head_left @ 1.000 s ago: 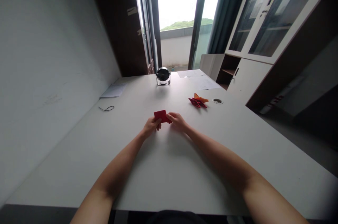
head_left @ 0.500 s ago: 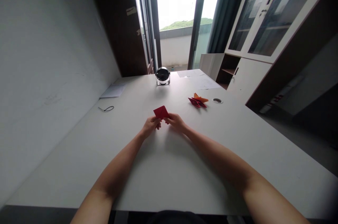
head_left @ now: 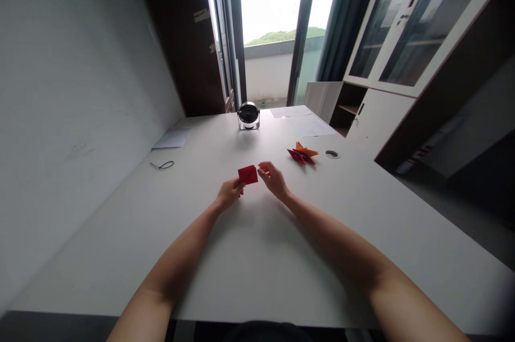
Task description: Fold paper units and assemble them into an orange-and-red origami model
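Note:
A small folded red paper (head_left: 248, 174) is pinched at its lower left corner by my left hand (head_left: 230, 192), just above the white table (head_left: 257, 256). My right hand (head_left: 273, 178) hovers right beside the paper's right edge, fingers loosely apart, and I cannot see it gripping the paper. Both forearms reach in from the near edge of the table.
Folded red and orange paper pieces (head_left: 302, 154) lie to the right, next to a round cable hole (head_left: 332, 154). A small desk fan (head_left: 248, 115) stands at the far end. Paper sheets (head_left: 174, 138) and a black cord loop (head_left: 162, 165) lie at left. Cabinets (head_left: 398, 36) stand to the right.
My right hand has let go of the red paper and drawn slightly away to the right. The left hand still holds the paper, which has turned a little.

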Action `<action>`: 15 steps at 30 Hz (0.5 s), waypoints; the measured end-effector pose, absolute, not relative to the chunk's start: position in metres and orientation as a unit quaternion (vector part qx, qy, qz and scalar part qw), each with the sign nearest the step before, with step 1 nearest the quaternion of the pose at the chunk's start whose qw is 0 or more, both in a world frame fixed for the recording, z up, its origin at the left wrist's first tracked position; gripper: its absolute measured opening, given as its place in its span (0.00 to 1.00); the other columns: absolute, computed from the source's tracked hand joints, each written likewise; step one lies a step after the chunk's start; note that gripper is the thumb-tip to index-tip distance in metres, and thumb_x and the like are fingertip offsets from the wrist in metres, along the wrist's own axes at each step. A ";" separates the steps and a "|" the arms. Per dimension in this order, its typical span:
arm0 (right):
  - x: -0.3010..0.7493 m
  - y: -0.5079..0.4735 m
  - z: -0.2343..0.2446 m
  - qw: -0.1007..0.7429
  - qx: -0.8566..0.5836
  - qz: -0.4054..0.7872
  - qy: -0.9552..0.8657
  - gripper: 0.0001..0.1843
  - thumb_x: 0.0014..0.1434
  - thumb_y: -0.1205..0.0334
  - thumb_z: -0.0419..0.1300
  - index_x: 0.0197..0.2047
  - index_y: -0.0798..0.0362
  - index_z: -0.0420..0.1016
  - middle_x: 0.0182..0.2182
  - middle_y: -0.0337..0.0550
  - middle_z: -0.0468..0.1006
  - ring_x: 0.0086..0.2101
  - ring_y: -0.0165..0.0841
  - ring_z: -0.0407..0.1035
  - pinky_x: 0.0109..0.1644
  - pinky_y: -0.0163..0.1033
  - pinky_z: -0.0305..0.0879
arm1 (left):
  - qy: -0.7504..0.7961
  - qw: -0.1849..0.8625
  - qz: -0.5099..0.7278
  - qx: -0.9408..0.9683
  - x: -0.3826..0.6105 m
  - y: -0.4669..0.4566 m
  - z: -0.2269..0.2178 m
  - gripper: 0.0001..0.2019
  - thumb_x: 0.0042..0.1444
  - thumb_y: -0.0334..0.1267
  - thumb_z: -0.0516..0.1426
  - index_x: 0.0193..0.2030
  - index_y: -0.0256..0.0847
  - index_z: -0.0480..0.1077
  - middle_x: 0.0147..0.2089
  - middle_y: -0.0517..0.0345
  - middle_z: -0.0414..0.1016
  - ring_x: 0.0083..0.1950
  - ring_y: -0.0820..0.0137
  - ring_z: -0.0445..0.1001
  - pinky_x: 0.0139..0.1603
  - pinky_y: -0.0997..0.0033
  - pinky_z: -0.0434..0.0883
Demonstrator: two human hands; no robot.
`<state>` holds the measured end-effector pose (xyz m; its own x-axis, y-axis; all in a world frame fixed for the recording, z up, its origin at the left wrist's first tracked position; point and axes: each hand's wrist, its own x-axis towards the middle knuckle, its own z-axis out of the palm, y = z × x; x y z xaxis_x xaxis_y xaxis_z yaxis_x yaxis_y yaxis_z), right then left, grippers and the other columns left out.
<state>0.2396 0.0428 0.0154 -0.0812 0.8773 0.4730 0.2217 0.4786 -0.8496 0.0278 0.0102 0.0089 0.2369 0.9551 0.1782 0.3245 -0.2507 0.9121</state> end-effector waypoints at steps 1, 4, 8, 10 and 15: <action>0.239 0.041 0.017 0.533 -0.400 0.288 -0.688 0.14 0.62 0.50 0.58 0.45 0.50 0.73 0.40 0.46 0.78 0.37 0.35 0.73 0.37 0.38 0.70 | 0.475 0.374 0.393 0.693 0.028 0.009 0.010 0.11 0.58 0.45 0.56 0.35 0.39 0.72 0.23 0.62 0.73 0.21 0.74 0.68 0.26 0.76 0.62; 0.236 0.037 0.018 0.509 -0.364 0.262 -0.734 0.09 0.62 0.55 0.58 0.41 0.50 0.75 0.43 0.47 0.77 0.39 0.35 0.73 0.39 0.38 0.71 | 0.483 0.337 0.384 0.711 0.027 0.007 0.013 0.09 0.58 0.43 0.56 0.35 0.41 0.74 0.24 0.62 0.74 0.22 0.73 0.69 0.27 0.75 0.63; 0.236 0.041 0.012 0.497 -0.367 0.241 -0.748 0.06 0.62 0.60 0.57 0.37 0.50 0.75 0.40 0.44 0.76 0.37 0.33 0.71 0.41 0.38 0.70 | 0.494 0.308 0.422 0.695 0.023 0.010 0.014 0.10 0.59 0.43 0.57 0.35 0.41 0.74 0.26 0.60 0.75 0.25 0.72 0.72 0.29 0.75 0.65; 0.237 0.046 0.007 0.491 -0.375 0.237 -0.750 0.06 0.61 0.61 0.58 0.36 0.51 0.75 0.39 0.44 0.76 0.35 0.32 0.70 0.39 0.38 0.70 | 0.503 0.295 0.447 0.679 0.022 0.012 0.013 0.10 0.59 0.44 0.57 0.35 0.40 0.74 0.26 0.59 0.75 0.26 0.71 0.72 0.30 0.74 0.65; 0.239 0.051 0.000 0.464 -0.386 0.251 -0.757 0.07 0.60 0.60 0.58 0.35 0.51 0.77 0.39 0.44 0.76 0.34 0.31 0.70 0.37 0.37 0.69 | 0.502 0.279 0.479 0.664 0.023 0.013 0.012 0.11 0.61 0.45 0.55 0.35 0.41 0.74 0.28 0.59 0.74 0.29 0.70 0.72 0.33 0.73 0.66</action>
<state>0.2386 0.0512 -0.0002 -0.2724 0.8169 0.5085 0.3519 0.5764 -0.7375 0.0225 0.0129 0.0121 0.0371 0.9339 0.3557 0.3992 -0.3401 0.8514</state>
